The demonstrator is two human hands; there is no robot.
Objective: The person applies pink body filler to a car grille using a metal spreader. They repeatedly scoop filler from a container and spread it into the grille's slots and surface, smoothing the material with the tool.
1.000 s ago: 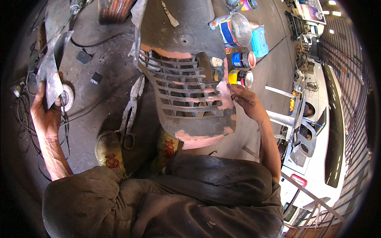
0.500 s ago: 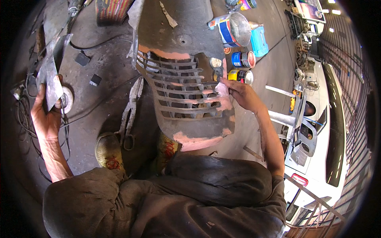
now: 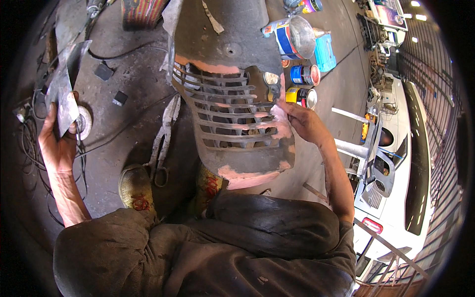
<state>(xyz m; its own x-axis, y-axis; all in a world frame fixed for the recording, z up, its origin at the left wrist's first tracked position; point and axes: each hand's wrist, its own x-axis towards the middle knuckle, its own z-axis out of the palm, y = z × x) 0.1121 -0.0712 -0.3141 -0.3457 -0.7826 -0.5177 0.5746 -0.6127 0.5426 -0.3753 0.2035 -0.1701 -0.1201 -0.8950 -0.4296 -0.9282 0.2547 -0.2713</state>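
Pink patches (image 3: 250, 180) mark the dark slatted panel (image 3: 242, 159); left grip (image 3: 59, 147) clamps a grey sheet (image 3: 62, 100), closure of the right grip (image 3: 308, 124) unclear.

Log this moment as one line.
left hand: holds grey sheet | right hand: at pink-patched edge of slotted panel | nearby: shears left of panel

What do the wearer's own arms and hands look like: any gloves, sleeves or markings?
The left hand and right hand wear no gloves, and no watch or bracelet shows. The left forearm and right forearm are uncovered, without cables or visible markings. A dark, plain sleeve ends near the right elbow; any left sleeve is out of sight.
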